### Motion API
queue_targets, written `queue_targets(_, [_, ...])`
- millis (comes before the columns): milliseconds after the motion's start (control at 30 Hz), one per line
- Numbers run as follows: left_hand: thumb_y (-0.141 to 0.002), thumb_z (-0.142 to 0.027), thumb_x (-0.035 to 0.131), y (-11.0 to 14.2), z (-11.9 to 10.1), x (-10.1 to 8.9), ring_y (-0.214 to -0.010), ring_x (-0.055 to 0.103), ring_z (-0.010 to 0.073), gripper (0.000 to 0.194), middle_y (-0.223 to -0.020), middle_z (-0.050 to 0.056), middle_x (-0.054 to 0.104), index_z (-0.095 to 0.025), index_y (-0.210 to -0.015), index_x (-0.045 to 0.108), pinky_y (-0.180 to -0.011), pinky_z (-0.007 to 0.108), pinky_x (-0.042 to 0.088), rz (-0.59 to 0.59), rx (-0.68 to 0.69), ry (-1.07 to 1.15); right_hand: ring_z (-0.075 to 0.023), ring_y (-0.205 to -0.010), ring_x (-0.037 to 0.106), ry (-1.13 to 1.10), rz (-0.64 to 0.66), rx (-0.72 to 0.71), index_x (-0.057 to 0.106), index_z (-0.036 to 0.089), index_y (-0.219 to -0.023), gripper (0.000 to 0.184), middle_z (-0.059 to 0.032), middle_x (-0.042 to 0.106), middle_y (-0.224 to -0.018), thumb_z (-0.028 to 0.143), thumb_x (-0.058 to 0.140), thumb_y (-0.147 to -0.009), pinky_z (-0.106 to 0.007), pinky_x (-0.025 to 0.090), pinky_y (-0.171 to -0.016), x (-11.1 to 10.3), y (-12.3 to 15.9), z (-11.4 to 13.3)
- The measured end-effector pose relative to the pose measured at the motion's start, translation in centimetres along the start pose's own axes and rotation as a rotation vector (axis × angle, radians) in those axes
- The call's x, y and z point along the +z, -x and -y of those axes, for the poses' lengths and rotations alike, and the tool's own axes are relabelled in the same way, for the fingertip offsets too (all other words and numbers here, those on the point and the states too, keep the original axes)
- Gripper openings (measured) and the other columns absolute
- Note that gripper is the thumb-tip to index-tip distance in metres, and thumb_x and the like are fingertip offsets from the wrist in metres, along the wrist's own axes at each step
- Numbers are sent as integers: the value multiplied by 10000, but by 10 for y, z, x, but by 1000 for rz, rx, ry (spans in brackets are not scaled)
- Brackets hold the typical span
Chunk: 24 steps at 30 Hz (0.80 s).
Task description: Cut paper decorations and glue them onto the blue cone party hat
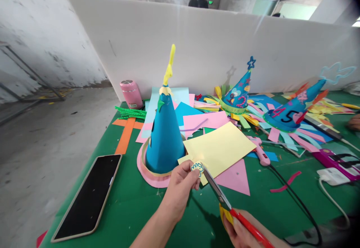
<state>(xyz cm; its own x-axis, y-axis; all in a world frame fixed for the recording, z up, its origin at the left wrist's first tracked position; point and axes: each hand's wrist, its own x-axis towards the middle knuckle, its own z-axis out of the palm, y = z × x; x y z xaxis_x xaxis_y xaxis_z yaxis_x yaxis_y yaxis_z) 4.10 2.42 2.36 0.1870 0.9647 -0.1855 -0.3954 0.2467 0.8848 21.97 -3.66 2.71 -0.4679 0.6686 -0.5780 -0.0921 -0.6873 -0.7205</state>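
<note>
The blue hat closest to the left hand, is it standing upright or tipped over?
Upright. The blue hat sits with its pink brim down on the green table, and its yellow tip points up.

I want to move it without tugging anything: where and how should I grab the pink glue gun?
Probably best by the handle of the pink glue gun, coming from the near side: it is slim and points toward the camera, while the yellow sheet lies close on its left. Mind the black cord leaving the handle's end.
</note>
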Motion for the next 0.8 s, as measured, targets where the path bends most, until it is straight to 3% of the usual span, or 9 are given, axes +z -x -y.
queue_targets(200, [-718, -216, 572, 1, 0, 1, -471, 363, 73, 193, -494, -56, 405, -169, -569, 459, -485, 207, 296, 1, -1, 5, -53, -444, 290, -9, -8, -3, 544, 161, -706, 476, 60, 322, -537, 625, 591, -609, -142, 248, -351, -5, -1, -8])
queue_targets(533, [-716, -186, 560, 0, 0, 0, -460, 367, 70, 215, -462, -66, 362, -168, -541, 437, -485, 205, 298, -1, 7, 39, -59, -480, 288, 89, 17, -53, 491, 159, -598, 494, 55, 315, -526, 648, 562, -615, -141, 255, -381, -5, -2, -6])
queue_targets(800, [-700, -189, 569, 0, -1, 0, -446, 365, 72, 202, -438, -70, 343, -167, -537, 451, -473, 206, 295, -10, -21, 56, -74, -528, 375, 66, -18, -21, 476, 179, -585, 463, 34, 389, -594, 616, 627, -556, -153, 357, -470, -2, -1, -3])
